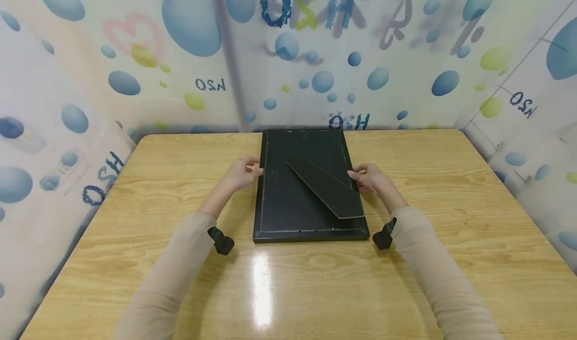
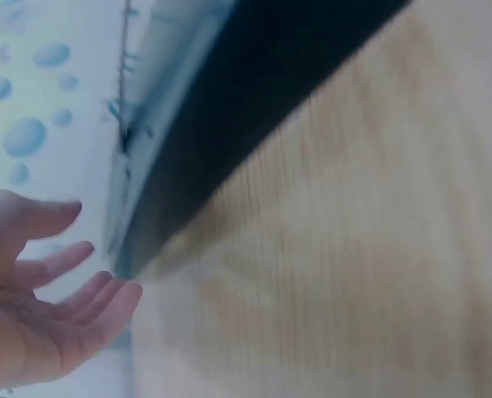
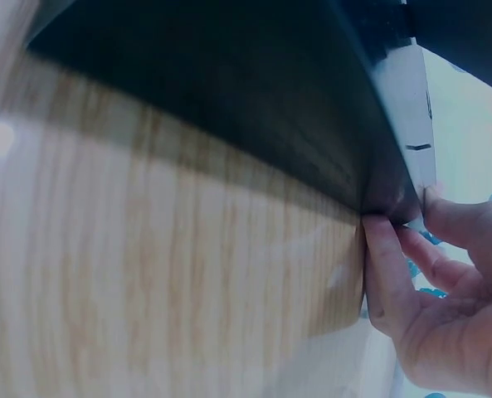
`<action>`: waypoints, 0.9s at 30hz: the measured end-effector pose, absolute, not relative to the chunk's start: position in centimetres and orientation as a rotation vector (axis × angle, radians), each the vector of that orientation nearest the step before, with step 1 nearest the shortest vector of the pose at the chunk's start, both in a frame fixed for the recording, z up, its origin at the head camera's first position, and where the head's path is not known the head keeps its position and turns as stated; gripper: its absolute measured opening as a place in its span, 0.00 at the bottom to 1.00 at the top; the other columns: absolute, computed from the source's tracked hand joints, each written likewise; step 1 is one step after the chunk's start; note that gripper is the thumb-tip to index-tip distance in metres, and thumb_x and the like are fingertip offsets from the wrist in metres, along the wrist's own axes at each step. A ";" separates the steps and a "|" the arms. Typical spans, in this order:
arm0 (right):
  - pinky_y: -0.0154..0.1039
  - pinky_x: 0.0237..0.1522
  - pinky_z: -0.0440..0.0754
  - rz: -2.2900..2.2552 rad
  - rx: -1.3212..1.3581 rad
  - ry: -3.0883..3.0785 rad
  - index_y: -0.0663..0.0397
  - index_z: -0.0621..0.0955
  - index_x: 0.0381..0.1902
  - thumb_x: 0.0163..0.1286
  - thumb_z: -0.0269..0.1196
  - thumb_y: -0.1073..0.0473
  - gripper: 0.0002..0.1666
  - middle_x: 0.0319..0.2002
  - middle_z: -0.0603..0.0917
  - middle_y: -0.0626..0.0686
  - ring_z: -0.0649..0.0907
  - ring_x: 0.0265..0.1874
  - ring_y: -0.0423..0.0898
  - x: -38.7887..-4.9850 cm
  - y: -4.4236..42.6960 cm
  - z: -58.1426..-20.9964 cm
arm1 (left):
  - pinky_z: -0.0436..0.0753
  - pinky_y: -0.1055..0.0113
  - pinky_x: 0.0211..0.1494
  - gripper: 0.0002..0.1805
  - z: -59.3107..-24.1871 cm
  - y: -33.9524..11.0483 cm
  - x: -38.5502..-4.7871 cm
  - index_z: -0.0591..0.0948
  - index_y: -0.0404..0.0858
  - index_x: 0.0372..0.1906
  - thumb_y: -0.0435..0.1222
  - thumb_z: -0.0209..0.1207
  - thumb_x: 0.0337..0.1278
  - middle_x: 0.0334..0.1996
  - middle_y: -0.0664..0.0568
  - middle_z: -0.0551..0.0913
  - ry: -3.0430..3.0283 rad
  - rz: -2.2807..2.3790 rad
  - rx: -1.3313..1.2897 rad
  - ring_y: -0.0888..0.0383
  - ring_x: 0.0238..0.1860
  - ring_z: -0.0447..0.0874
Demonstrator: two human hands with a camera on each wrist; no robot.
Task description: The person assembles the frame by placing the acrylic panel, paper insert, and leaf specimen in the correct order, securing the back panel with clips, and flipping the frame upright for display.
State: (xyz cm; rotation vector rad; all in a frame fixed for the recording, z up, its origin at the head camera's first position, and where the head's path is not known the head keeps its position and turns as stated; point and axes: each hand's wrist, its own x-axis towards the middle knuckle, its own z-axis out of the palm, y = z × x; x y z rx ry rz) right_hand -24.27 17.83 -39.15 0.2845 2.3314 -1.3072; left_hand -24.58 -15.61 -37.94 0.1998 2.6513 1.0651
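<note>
A black picture frame (image 1: pixel 293 200) lies back side up on the wooden table, its easel stand (image 1: pixel 331 192) slanting across the back panel toward the lower right. At the frame's left edge is my left hand (image 1: pixel 243 173); the left wrist view shows its thumb and fingers (image 2: pixel 109 319) spread apart, loosely bent, close to the frame's side. My right hand (image 1: pixel 369 176) pinches the right edge, thumb on top. Seen from the right wrist, the right fingers (image 3: pixel 387 257) are against the lower side of the frame (image 3: pixel 254 108). The frame's front is hidden.
The wooden table (image 1: pixel 451 180) extends on both sides of the frame and toward me. Behind it stands a backdrop (image 1: pixel 383 44) printed with blue and green drops. Each sleeve cuff has a black wrist camera (image 1: pixel 222 241) near the table surface.
</note>
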 end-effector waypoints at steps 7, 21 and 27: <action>0.44 0.53 0.78 -1.296 0.284 2.335 0.64 0.63 0.63 0.71 0.49 0.53 0.28 0.58 0.68 0.66 0.77 0.48 0.51 -24.7 18.1 -39.9 | 0.71 0.50 0.60 0.35 -39.3 -15.4 -27.3 0.51 0.33 0.70 0.43 0.49 0.65 0.66 0.32 0.56 2.640 0.936 0.343 0.36 0.64 0.62; 0.45 0.54 0.77 -1.285 0.285 2.345 0.64 0.63 0.63 0.71 0.50 0.54 0.28 0.59 0.68 0.67 0.75 0.51 0.54 -24.6 18.0 -39.7 | 0.61 0.50 0.68 0.37 -39.6 -14.0 -28.1 0.50 0.34 0.70 0.45 0.51 0.63 0.68 0.33 0.53 2.679 0.800 0.336 0.41 0.69 0.50; 0.44 0.51 0.78 -1.203 0.228 2.328 0.67 0.59 0.64 0.71 0.49 0.56 0.29 0.61 0.65 0.68 0.74 0.52 0.55 -25.0 17.9 -39.1 | 0.63 0.50 0.66 0.37 -39.1 -13.6 -27.9 0.50 0.35 0.70 0.45 0.50 0.63 0.68 0.34 0.52 2.673 0.728 0.315 0.41 0.69 0.52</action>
